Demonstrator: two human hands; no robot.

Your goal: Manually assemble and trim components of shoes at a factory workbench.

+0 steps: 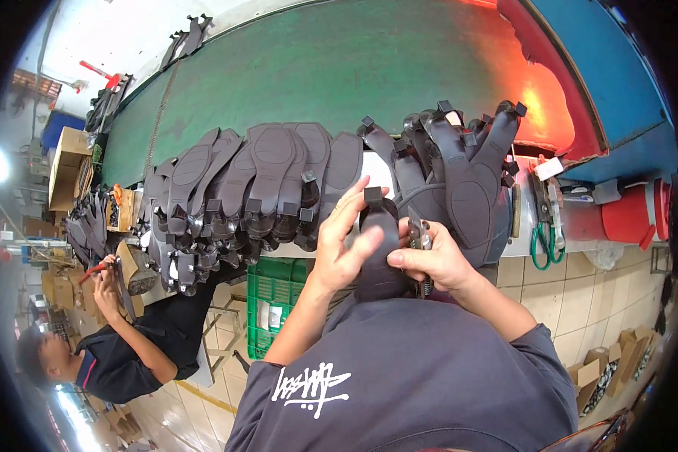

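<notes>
A dark grey padded piece [379,260] with a square black tab at its narrow end stands upright against my body, between my hands. My left hand [337,245] is beside it with fingers stretched and apart, the thumb reaching across its face; any contact is hard to make out. In my right hand [443,260], the fingers are closed around a small metal hand tool [420,235] with a coil spring at its lower end, resembling snips or pliers. That hand is close against the padded piece's right side.
Similar padded pieces [273,147] are heaped on the green-topped table [316,68], with more [471,196] ahead right. Green-handled scissors [542,233] hang by the right edge. A green crate [260,290] sits below. At left a co-worker [128,339] handles a strip-like piece.
</notes>
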